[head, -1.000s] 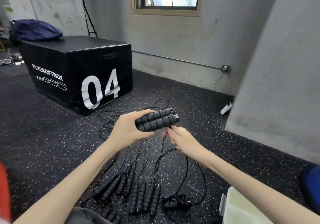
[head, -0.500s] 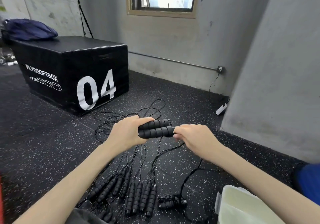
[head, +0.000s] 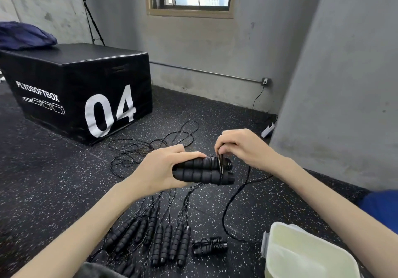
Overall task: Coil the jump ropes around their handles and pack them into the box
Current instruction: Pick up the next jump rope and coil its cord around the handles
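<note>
While the clear plastic box (head: 312, 254) waits low right on the floor, the left hand (head: 160, 170) grips paired foam handles (head: 201, 171) mid-air; right fingers (head: 221, 146) pinch thin, springy cord (head: 235, 196), best held taut near the handles.

A black plyo box (head: 75, 88) marked "04" stands under what seems a blue bag (head: 23, 35)

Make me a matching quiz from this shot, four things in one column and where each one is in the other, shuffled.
Things:
1. pair of handles
2. coiled jump rope
3. plastic box
4. blue bundle

Places:
A. on the plyo box
B. bottom right on the floor
C. gripped in the left hand
D. on the floor just left of the plastic box

Pairs: 1-C, 2-D, 3-B, 4-A
</note>
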